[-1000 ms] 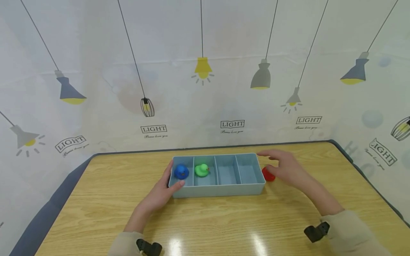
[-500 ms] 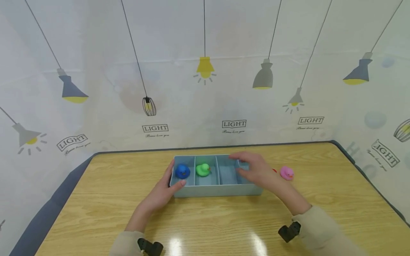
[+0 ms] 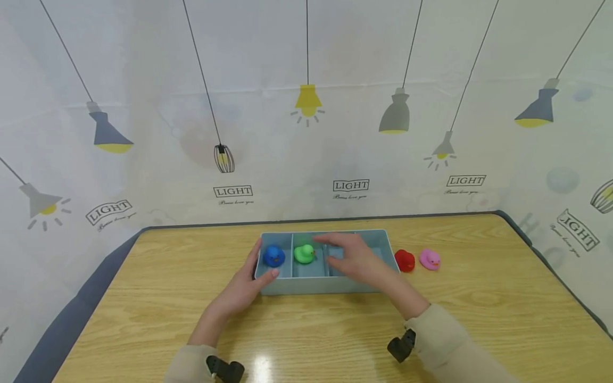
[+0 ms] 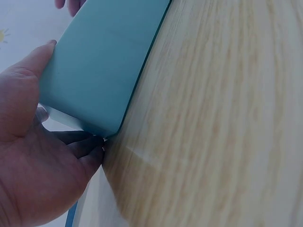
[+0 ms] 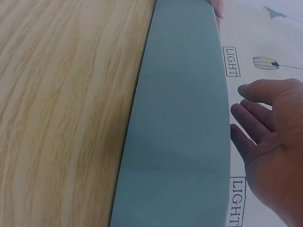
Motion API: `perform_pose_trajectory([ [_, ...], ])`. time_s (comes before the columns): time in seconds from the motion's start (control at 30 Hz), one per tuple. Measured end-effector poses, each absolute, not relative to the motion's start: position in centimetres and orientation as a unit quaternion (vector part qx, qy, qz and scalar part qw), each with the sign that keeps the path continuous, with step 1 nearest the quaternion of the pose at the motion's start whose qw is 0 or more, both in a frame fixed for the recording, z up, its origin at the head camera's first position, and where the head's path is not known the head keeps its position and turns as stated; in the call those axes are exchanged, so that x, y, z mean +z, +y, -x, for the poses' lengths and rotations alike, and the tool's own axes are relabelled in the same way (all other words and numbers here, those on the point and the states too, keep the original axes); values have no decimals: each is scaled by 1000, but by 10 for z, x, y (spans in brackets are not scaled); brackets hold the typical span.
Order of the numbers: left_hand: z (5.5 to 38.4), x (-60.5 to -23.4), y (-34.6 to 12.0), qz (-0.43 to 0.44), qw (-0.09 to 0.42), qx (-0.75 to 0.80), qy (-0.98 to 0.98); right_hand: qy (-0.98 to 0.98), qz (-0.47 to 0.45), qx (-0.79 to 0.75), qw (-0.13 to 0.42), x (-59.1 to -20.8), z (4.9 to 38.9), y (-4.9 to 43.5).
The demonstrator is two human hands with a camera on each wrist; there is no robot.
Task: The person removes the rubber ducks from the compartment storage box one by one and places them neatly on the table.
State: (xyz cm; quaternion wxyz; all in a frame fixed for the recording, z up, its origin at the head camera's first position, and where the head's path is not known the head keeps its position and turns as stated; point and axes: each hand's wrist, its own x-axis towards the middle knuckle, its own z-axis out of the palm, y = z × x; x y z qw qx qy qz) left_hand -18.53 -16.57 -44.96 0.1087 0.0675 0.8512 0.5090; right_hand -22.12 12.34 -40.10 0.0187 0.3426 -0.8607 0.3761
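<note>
A light blue divided box [image 3: 316, 285] stands on the wooden table. In its leftmost compartment sits a blue rubber duck [image 3: 274, 256]; a green rubber duck [image 3: 304, 254] is in the second one. My left hand [image 3: 243, 282] grips the box's left end, thumb at the front rim and fingers along the end wall, as the left wrist view also shows. Over the third compartment is my right hand [image 3: 356, 259], fingers parted and holding nothing, fingertips close to the green duck. In the right wrist view the right hand [image 5: 274, 135] appears beyond the box's front wall [image 5: 175, 123].
Right of the box, a red rubber duck [image 3: 405, 261] lies by its end wall and a pink rubber duck [image 3: 430, 259] is slightly farther right. A wall covering [image 3: 268, 133] printed with lamps rises behind the table [image 3: 306, 330].
My right hand has moved left from the red duck across the box to near the green duck, uncovering the red and pink ducks. The left hand keeps its grip.
</note>
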Motion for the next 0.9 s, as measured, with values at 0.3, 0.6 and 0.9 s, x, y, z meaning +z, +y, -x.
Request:
perform_pose_trajectory([
  [0.3,186,-450,-167,-69,108,516,847,-860,-348,371,-15,-405,230,101],
  [0.6,186,-450,-167,-74,110,519,844,-878,-350,323,-37,-409,238,90],
  [0.9,186,-450,-167,-74,110,519,845,-894,-324,309,-35,-415,243,87],
])
